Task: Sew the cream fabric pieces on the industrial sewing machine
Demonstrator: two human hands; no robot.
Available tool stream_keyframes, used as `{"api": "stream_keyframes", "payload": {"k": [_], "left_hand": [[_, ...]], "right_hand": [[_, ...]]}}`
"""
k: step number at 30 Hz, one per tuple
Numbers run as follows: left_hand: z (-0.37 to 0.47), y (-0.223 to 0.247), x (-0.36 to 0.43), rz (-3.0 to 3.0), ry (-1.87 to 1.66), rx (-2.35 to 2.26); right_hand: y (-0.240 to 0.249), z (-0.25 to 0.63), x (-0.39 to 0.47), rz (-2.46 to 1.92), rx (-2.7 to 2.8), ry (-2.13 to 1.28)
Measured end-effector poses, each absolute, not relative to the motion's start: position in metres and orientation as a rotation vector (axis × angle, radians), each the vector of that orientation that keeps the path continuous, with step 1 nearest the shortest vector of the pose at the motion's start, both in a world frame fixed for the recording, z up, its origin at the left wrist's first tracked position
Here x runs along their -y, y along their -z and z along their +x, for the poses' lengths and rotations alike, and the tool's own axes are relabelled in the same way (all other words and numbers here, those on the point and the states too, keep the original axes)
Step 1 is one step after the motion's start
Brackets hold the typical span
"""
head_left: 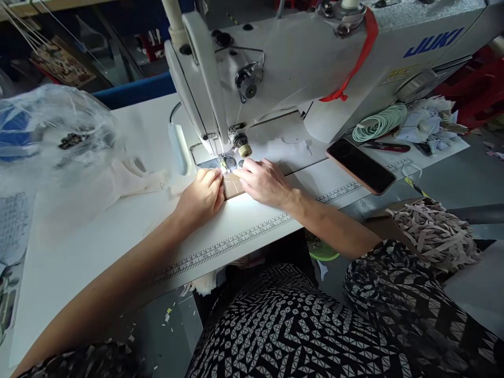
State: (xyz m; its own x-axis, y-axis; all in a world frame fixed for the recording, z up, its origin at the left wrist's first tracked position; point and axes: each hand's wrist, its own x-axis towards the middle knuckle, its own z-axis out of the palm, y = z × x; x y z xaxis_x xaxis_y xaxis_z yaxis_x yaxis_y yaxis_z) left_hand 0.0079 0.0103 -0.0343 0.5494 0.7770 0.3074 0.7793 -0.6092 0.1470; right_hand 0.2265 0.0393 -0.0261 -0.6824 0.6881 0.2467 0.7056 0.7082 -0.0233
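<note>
A white sewing machine point(291, 63) stands across the table, its lit needle and presser foot point(225, 161) coming down between my hands. Just left of the foot is my left hand point(201, 193), fingers closed and pressed down at the bed. My right hand point(264, 182) is closed from the other side, thumb and fingertips bunched close to the foot. What either hand pinches is hidden by the fingers or too small to name. A brown patch point(233, 187) with pale thread bits shows between the hands.
A phone point(360, 165), a coil of pale cord point(380, 123) and paper scraps point(423, 126) lie at the right. Clear plastic bags point(59, 136) and thin pale fabric point(129, 181) cover the left. A printed ruler point(236, 239) runs along the front edge; fabric strips point(437, 233) fill a box.
</note>
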Motion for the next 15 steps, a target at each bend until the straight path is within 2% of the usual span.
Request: {"api": "stream_keyframes", "payload": {"k": [15], "left_hand": [[0.0074,0.0377,-0.0159,-2.75,0.551,1.369]], "right_hand": [[0.0202,0.2267,-0.0355,-1.206,2.699,0.013]]}}
